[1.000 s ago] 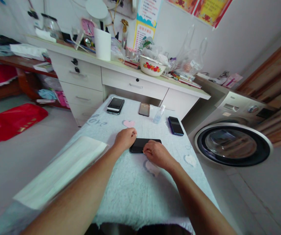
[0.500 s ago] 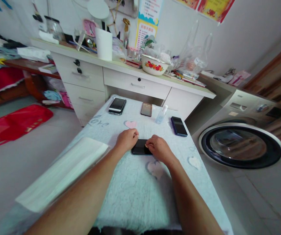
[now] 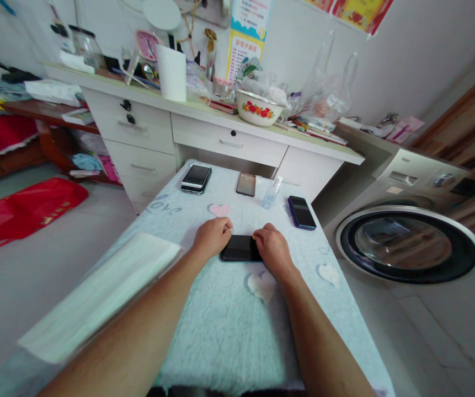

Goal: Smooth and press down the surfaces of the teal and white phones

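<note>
Both curled, grip unclear: left hand (image 3: pixel 213 237) at left end of black smartphone (image 3: pixel 239 250), right hand (image 3: pixel 274 249) at right. Smartphone flat, screen up; progress indeterminate.

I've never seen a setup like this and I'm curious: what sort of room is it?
Probably a lived-in room at home: a washing machine stands beside a cluttered white desk, which holds a pink clock and a flowered bowl.
</note>
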`<state>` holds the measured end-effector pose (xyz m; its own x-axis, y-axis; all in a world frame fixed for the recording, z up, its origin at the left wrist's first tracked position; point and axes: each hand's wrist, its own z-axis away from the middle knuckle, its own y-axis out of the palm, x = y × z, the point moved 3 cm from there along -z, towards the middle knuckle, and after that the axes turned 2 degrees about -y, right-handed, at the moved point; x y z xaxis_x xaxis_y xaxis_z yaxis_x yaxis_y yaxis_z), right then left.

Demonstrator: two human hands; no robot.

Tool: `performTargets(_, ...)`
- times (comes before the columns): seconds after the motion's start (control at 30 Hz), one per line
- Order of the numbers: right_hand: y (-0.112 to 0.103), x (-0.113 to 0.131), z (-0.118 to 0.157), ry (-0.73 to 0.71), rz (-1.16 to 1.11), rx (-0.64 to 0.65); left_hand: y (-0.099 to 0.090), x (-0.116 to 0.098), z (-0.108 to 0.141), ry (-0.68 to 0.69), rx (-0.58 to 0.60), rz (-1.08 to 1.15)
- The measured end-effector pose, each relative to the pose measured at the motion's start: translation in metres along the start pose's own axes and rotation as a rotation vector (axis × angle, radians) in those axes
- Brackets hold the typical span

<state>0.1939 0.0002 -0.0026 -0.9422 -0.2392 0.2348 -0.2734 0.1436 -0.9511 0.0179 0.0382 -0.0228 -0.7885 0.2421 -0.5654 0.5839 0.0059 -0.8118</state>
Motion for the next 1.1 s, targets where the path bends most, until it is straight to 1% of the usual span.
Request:
performTargets(0.13,0.002,0.006,0.001,-0.064,-0.043,0.027,0.000,0.000,0.000,0.010,-0.009,-0.005)
performTargets(0.3,0.002,0.015,0.006,-0.186,-0.177,0.070,0.000,0.000,0.000,0.000,0.000,-0.004)
performTargets(0.57,-0.004,0.024,0.014,-0.348,-0.359,0.146,0.001,0.001,0.000,0.017,-0.009,0.006)
performTargets(0.73,-0.010,0.029,0.017,-0.428,-0.395,0.227,0.000,0.000,0.000,0.018,-0.012,0.003)
performTargets(0.87,-0.014,0.030,0.019,-0.436,-0.420,0.289,-0.001,0.000,0.000,0.009,-0.008,0.003)
performTargets(0.93,-0.014,0.030,0.020,-0.431,-0.428,0.297,0.000,0.001,0.000,0.013,-0.009,0.006)
performTargets(1.0,-0.013,0.028,0.019,-0.423,-0.431,0.273,0.000,0.001,0.000,0.019,-0.013,0.009)
performTargets(1.1,-0.008,0.023,0.016,-0.369,-0.416,0.190,0.001,0.001,0.000,0.019,-0.010,0.001)
